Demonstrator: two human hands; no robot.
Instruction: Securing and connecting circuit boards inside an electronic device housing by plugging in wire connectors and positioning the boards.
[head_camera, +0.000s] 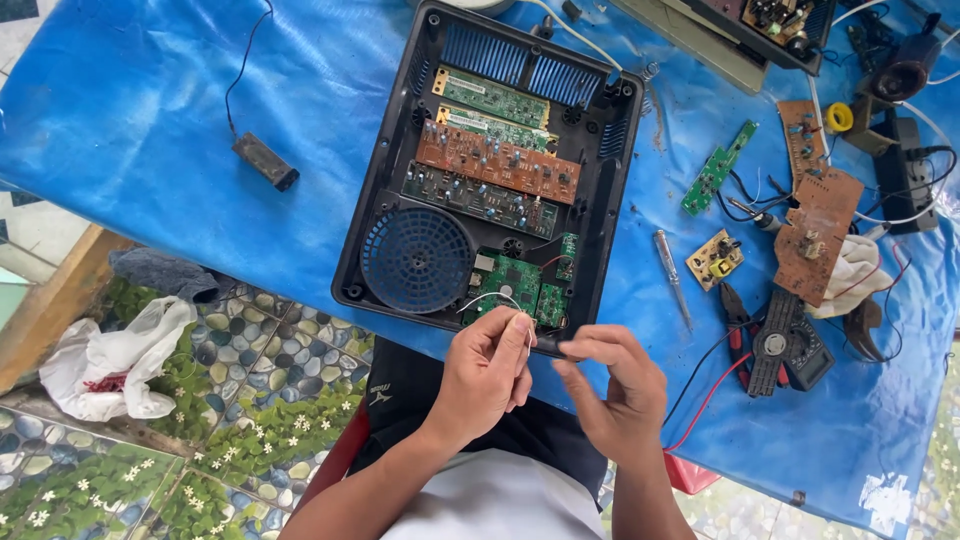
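Observation:
My left hand (488, 372) pinches a thin white wire (492, 298) that loops up from my fingers over the near edge of an open black appliance case (372, 222). My right hand (615, 385) grips a small dark cylindrical part (552, 345) at its fingertips, touching the left hand's fingers. Both hands hover just in front of the case, above my lap. Inside the case lie several green and brown circuit boards (497, 160) and a round blue fan grille (416, 258).
A blue tarp (130, 90) covers the table. To the right lie a screwdriver (672, 277), pliers (738, 325), a multimeter (785, 345) with red and black leads, loose circuit boards (818, 235) and a small yellow board (714, 259). A black battery holder (265, 161) sits at left.

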